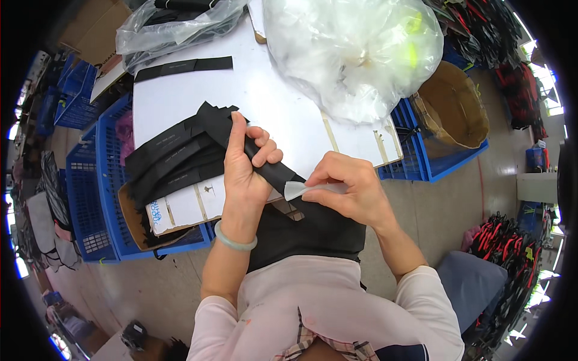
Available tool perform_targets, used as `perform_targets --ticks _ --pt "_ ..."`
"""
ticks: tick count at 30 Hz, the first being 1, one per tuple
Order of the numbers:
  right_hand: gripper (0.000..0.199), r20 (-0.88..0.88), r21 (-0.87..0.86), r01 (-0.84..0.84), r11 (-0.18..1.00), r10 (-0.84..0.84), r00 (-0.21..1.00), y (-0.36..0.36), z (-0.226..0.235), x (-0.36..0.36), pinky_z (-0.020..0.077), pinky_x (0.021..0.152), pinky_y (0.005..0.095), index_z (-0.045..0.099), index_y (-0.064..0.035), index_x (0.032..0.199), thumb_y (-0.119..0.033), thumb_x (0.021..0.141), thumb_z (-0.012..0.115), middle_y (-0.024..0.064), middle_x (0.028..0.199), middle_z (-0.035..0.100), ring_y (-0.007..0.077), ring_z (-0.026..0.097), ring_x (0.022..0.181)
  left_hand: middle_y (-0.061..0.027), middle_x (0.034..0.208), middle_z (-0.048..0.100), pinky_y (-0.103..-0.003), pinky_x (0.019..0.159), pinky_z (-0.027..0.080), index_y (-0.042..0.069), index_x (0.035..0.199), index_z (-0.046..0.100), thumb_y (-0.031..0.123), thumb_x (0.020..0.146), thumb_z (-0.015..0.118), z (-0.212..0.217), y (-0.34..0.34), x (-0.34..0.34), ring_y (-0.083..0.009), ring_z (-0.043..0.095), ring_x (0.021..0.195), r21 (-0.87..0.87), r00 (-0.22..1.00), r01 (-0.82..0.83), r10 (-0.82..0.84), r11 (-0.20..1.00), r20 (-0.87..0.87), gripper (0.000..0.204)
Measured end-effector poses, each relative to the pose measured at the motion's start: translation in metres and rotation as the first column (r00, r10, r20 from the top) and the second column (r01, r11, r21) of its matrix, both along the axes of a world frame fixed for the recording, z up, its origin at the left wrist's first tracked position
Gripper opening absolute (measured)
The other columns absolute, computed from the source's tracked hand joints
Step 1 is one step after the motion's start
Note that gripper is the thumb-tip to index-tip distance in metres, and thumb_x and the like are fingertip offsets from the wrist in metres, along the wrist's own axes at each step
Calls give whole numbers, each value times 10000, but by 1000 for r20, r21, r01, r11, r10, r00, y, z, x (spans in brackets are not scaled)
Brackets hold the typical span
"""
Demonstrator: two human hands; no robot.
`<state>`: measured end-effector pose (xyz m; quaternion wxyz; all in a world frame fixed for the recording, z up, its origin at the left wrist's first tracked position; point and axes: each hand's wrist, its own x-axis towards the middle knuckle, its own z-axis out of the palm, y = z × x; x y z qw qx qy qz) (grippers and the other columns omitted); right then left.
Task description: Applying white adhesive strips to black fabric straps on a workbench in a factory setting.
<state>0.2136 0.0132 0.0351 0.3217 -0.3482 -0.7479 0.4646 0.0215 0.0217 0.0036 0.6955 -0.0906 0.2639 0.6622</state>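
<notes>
My left hand (245, 165) is closed around a black fabric strip (278, 175), its index finger stretched along the strip toward the pile. The strip slants down to the right, its lower end reaching my right hand. Between thumb and fingers, my right hand (352, 189) pinches a small, whitish, flat piece (294, 190), perhaps foam or plastic; I cannot tell which. That piece lies against the strip's lower end. Beside my left hand, several black strips (174, 159) with small printed marks lie fanned in an overlapping pile. Another black strip (183, 68) lies alone farther back.
A white board tabletop (265, 90) stands before me. At its back are a large clear bag (355, 54) with pale contents and a plastic bag (180, 33) with black pieces. Blue crates (90, 198) flank it at left; another blue crate (433, 165) holds a carton (451, 105) at right.
</notes>
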Motion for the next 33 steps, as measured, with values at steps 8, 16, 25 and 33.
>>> perform_targets --ticks 8,16,25,33 --pt "159 40 193 130 973 -140 989 -6 -3 -15 425 527 276 631 -8 764 -14 712 781 63 718 600 157 562 602 -10 654 466 -257 503 381 81 730 580 411 925 644 -3 -3 -2 -90 366 457 148 999 -43 38 988 37 388" --pt "210 35 370 274 888 -307 951 -14 -17 -33 463 518 345 581 -34 763 -40 682 775 80 730 581 251 593 605 -12 679 461 -274 521 381 73 773 599 392 961 593 1 -8 13 -104 372 480 243 994 -94 106 965 -37 371" --pt "224 119 353 116 928 -168 979 -21 -3 -12 493 556 271 613 1 831 -10 706 798 90 919 621 171 615 697 -8 652 437 -254 502 345 73 731 602 441 957 580 -5 -2 -4 -91 352 468 222 984 -150 123 963 131 432" --pt "177 -49 405 147 902 -139 989 -10 -6 -29 504 557 308 657 20 864 29 721 761 112 921 587 190 622 668 -10 641 443 -255 501 354 76 712 603 463 953 573 -2 -2 -4 -97 359 461 228 985 -135 105 964 139 457"
